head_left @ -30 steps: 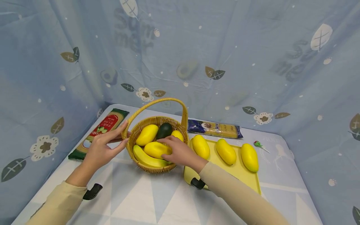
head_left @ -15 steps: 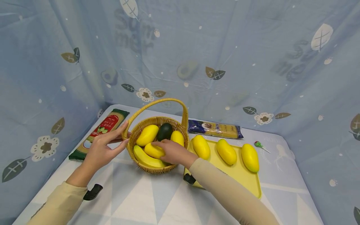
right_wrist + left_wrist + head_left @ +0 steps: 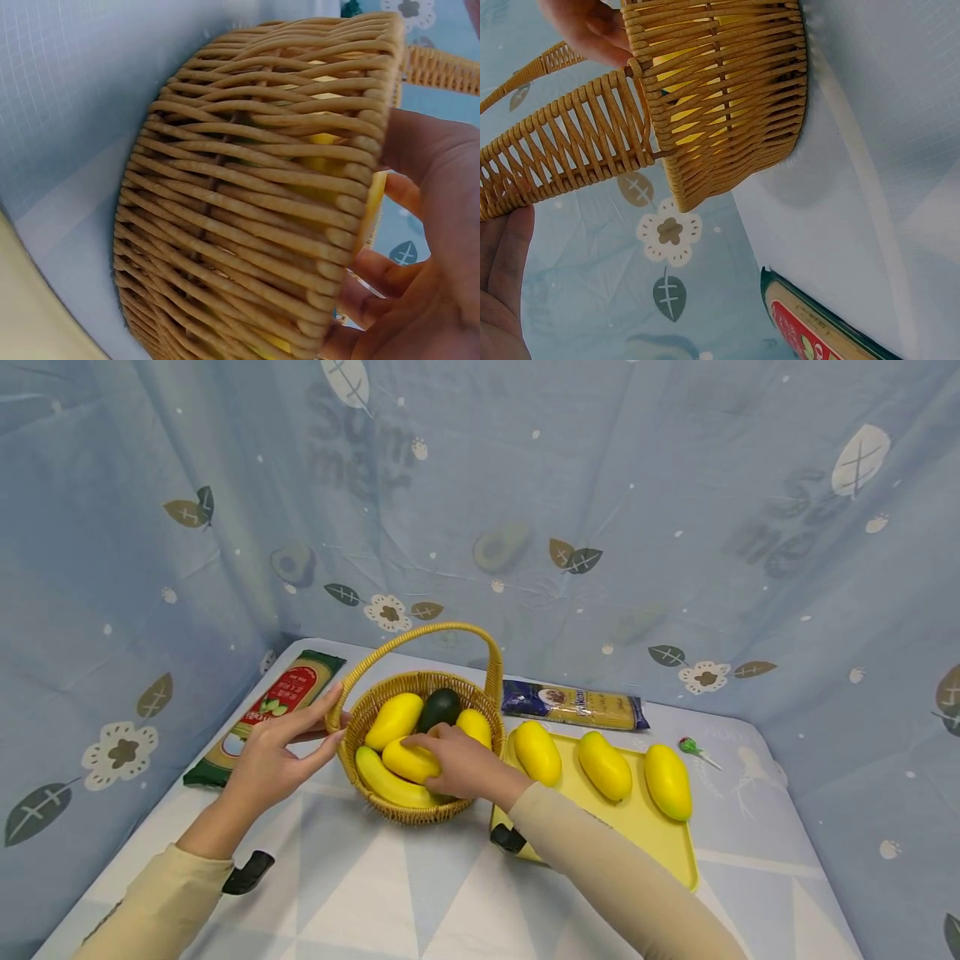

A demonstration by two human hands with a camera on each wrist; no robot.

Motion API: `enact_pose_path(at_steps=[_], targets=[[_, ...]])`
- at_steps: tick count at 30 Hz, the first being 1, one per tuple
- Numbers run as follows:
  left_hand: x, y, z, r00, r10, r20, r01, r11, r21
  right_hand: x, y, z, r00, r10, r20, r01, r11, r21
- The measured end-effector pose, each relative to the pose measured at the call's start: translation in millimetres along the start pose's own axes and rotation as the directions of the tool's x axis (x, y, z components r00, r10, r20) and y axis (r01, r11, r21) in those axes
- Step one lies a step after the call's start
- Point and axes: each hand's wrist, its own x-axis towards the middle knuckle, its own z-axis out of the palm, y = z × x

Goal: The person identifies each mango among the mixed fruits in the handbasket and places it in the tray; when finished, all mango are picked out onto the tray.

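Observation:
A wicker basket (image 3: 420,816) with a tall arched handle (image 3: 450,627) stands upright on the table, left of centre. My left hand (image 3: 273,753) holds the handle's left foot between thumb and fingers; the left wrist view shows fingertips against the woven handle (image 3: 566,142). My right hand (image 3: 472,764) reaches over the basket's right rim and grips a yellow mango (image 3: 407,761) inside, thumb and fingers partly hidden by the fruit. Around it lie a banana (image 3: 386,783), another mango (image 3: 395,720), a dark green avocado (image 3: 439,708) and a yellow fruit (image 3: 475,727).
A yellow tray (image 3: 652,839) at right bears three mangoes (image 3: 603,766). Behind it lies a blue-and-gold pasta packet (image 3: 573,706), with a lollipop (image 3: 697,750) at far right. A green-and-red packet (image 3: 277,706) lies left of the basket. A patterned curtain (image 3: 480,485) encloses the table.
My right hand has shifted left inside the basket, the mango under its fingers moving slightly left too, uncovering the yellow fruit at right. My left hand has stayed at the handle.

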Motion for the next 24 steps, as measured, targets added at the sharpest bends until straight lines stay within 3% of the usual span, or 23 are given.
enact_pose_path(at_steps=[11, 17, 24], targets=[[-0.2, -1.3, 0.4, 1.0, 0.02, -0.006, -0.02, 1.0, -0.007, -26.8, 9.2, -9.6, 0.996, 0.017, -0.092, -0.004, 0.989, 0.147], [-0.2, -1.5, 1.0, 1.0, 0.027, -0.013, -0.027, 1.0, -0.004, -55.3, 13.8, -20.5, 0.985, 0.078, -0.153, -0.038, 0.969, 0.244], [-0.3, -2.1, 1.2, 1.0, 0.027, -0.014, -0.027, 1.0, -0.01, -95.7, 23.3, -28.0, 0.962, 0.165, -0.216, -0.099, 0.953, 0.288]])
